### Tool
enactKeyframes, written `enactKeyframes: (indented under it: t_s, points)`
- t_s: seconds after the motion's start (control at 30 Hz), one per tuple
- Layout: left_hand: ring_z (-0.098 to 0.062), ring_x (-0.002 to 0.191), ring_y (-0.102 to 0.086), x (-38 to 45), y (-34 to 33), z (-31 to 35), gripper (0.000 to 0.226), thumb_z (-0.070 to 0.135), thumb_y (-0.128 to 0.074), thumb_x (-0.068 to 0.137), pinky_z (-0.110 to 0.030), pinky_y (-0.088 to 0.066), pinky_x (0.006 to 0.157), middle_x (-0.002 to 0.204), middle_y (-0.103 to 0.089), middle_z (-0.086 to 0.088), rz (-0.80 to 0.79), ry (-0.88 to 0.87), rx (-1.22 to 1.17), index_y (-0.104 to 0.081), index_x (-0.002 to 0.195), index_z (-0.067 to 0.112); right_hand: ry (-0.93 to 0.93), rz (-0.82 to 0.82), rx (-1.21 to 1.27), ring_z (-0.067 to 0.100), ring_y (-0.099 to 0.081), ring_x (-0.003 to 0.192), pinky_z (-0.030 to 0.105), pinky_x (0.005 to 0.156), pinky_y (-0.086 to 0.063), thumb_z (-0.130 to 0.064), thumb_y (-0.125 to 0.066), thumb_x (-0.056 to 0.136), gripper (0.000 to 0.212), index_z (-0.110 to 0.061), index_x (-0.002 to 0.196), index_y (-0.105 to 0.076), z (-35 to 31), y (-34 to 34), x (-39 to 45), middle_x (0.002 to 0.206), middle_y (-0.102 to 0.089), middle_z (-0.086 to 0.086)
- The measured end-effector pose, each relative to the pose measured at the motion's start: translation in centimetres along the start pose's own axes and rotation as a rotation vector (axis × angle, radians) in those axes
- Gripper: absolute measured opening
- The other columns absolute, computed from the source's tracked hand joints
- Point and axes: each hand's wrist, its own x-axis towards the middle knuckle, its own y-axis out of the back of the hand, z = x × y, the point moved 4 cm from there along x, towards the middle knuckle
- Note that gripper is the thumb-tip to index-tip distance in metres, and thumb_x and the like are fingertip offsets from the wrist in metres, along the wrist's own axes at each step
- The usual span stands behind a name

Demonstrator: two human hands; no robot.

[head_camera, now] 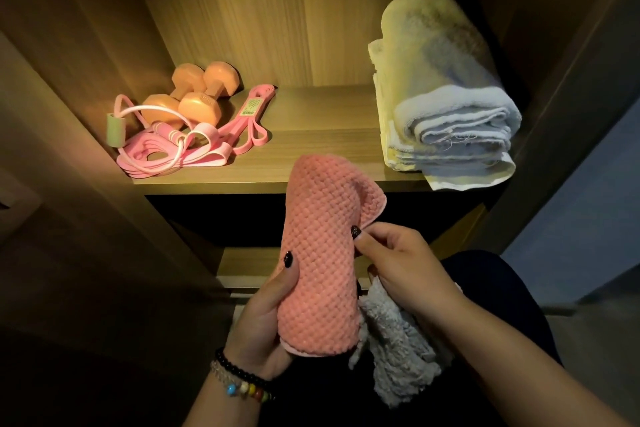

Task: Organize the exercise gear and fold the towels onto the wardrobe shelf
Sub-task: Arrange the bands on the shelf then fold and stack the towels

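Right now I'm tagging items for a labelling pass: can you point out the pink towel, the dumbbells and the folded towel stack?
pink towel (320, 253), head view, middle of its waffle face.
dumbbells (201, 107), head view, near end of the front one.
folded towel stack (446, 107), head view, top white towel's fold.

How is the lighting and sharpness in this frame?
Head view: warm light falls from above on the dumbbells and shelf; the frame's edges and the lower compartment sink into dark; wide-angle bending bows the wardrobe sides; the pink towel reads sharp.
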Motion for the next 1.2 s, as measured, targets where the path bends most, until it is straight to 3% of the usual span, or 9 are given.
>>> enactKeyframes:
  t_s: [0.1, 0.3, 0.5, 0.6, 0.73, 0.83, 0.93, 1.03, 1.2]
  points:
    - [-0.03, 0.084, -0.072, -0.2, 0.5, 0.8, 0.07, 0.027, -0.099, 0.035, -0.038, -0.059, 0.066, 0.099, -0.071, -0.019, -0.005, -0.005, 0.095, -0.077, 0.098, 0.008, -0.085, -0.028, 0.008, 0.02, -0.045, 0.073, 0.032, 0.065, -0.03, -0.011, -0.053, 0.095, 0.019, 0.004, 0.099, -0.064, 0.3, 0.3, 0.4, 0.1, -0.055, 0.04]
    - [-0.044, 0.099, -0.056, -0.4, 1.7, 2.9, 0.088, 0.039, -0.094, 0.049, -0.073, -0.037, 0.089, 0.112, -0.058, -0.026, -0.065, 0.003, 0.55, -0.056, 0.117, -0.002, -0.257, -0.077, 0.246, 0.023, -0.058, 0.057, 0.027, 0.058, -0.043, -0.004, -0.051, 0.09, 0.027, 0.001, 0.072, -0.07, -0.8, 2.6, 1.0, 0.068, -0.064, 0.013]
    - [-0.021, 0.083, -0.069, 1.4, 0.3, 7.3, 0.057, 0.058, -0.084, 0.058, -0.025, -0.055, 0.065, 0.094, -0.07, -0.006, -0.233, -0.106, 1.038, -0.068, 0.091, 0.015, -0.257, -0.233, 0.304, 0.022, -0.068, 0.072, 0.028, 0.062, -0.05, -0.058, -0.065, 0.073, 0.063, -0.005, 0.106, -0.066, -2.6, 2.5, 1.8, 0.088, -0.07, 0.011]
    - [-0.015, 0.08, -0.069, 3.5, -0.4, 9.6, 0.055, 0.065, -0.081, 0.054, -0.02, -0.054, 0.065, 0.095, -0.071, 0.001, -0.256, -0.107, 1.198, -0.071, 0.09, 0.026, -0.114, -0.25, 0.083, 0.01, -0.07, 0.076, 0.018, 0.063, -0.052, -0.035, -0.082, 0.066, 0.06, -0.012, 0.116, -0.059, -4.0, 1.6, 2.9, 0.095, -0.07, 0.004]
    - [-0.006, 0.087, -0.066, 6.9, -1.6, 13.2, 0.062, 0.073, -0.077, 0.045, -0.018, -0.051, 0.071, 0.097, -0.07, 0.01, -0.241, -0.201, 1.419, -0.071, 0.091, 0.033, -0.119, -0.054, 0.365, 0.017, -0.066, 0.067, 0.029, 0.06, -0.051, -0.011, -0.069, 0.08, 0.025, -0.01, 0.104, -0.062, -3.2, 1.1, 6.4, 0.08, -0.068, 0.007]
    - [-0.002, 0.104, -0.059, 9.8, -2.4, 15.5, 0.057, 0.066, -0.067, 0.056, -0.023, -0.047, 0.087, 0.11, -0.065, 0.015, -0.066, -0.435, 1.703, -0.066, 0.103, 0.034, -0.154, 0.057, 0.541, 0.02, -0.063, 0.066, 0.031, 0.062, -0.047, -0.015, -0.069, 0.078, 0.017, -0.011, 0.094, -0.063, -1.8, 0.7, 10.3, 0.076, -0.065, 0.009]
    - [-0.02, 0.117, -0.055, 12.0, -3.2, 15.1, 0.051, 0.049, -0.055, 0.075, -0.049, -0.048, 0.093, 0.13, -0.056, 0.001, -0.013, -0.781, 2.135, -0.059, 0.12, 0.025, -0.199, 0.204, 0.535, 0.025, -0.068, 0.074, 0.036, 0.067, -0.051, -0.026, -0.073, 0.069, 0.033, -0.011, 0.097, -0.066, -0.7, 0.6, 13.7, 0.085, -0.069, 0.01]
    - [-0.028, 0.113, -0.057, 14.1, -2.4, 12.8, 0.053, 0.024, -0.047, 0.077, -0.051, -0.051, 0.088, 0.131, -0.055, -0.005, -0.108, -0.767, 2.236, -0.053, 0.129, 0.019, -0.152, 0.287, 0.401, 0.024, -0.07, 0.091, 0.039, 0.08, -0.057, -0.036, -0.072, 0.068, 0.044, -0.018, 0.109, -0.065, -0.4, 0.6, 16.3, 0.1, -0.072, 0.007]
    - [-0.031, 0.132, -0.044, 15.5, 0.0, 10.7, 0.061, 0.016, -0.045, 0.081, -0.05, -0.032, 0.11, 0.141, -0.05, -0.011, -0.059, -0.756, 2.16, -0.044, 0.142, 0.012, -0.178, 0.339, 0.112, 0.022, -0.065, 0.096, 0.045, 0.089, -0.053, -0.055, -0.069, 0.064, 0.064, -0.021, 0.117, -0.057, 0.3, 1.2, 18.1, 0.105, -0.067, 0.001]
